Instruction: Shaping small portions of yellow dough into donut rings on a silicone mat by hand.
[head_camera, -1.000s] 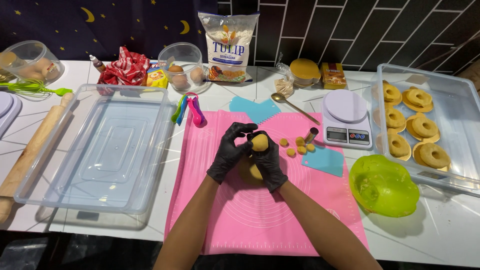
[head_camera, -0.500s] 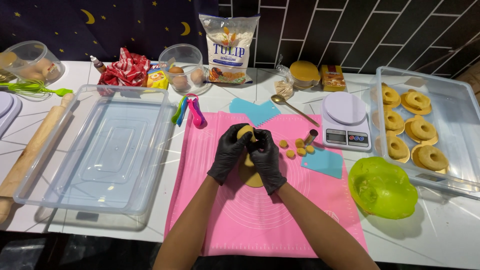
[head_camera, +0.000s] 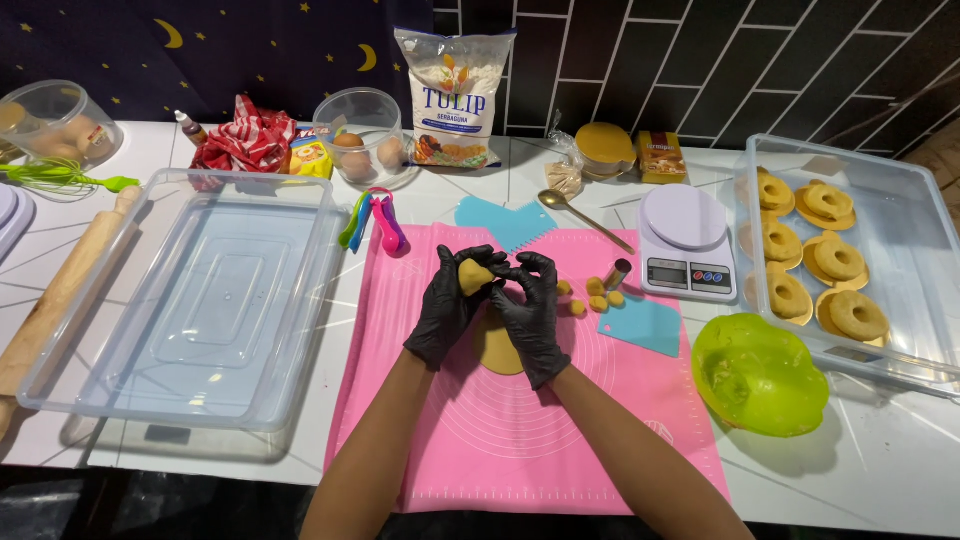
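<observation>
1. A small yellow dough piece (head_camera: 473, 275) is pinched between the black-gloved left hand (head_camera: 452, 305) and right hand (head_camera: 530, 310), raised above the pink silicone mat (head_camera: 600, 440).
2. A white flour bag (head_camera: 452, 98) with blue and orange print is stood upright at the back of the worktop (head_camera: 880, 470).

Our left hand (head_camera: 448, 305) and right hand (head_camera: 531, 313) meet over the mat (head_camera: 520, 440) on the worktop (head_camera: 900, 470), with a dough piece (head_camera: 474, 275) between them and a dough disc (head_camera: 497, 347) beneath. Left of our hands lies an empty tray (head_camera: 190, 300). To the right sit dough bits (head_camera: 592, 295), a scale (head_camera: 685, 240), a bowl (head_camera: 757, 375) and a tray of rings (head_camera: 850, 250); behind our hands, a flour bag (head_camera: 452, 97).
</observation>
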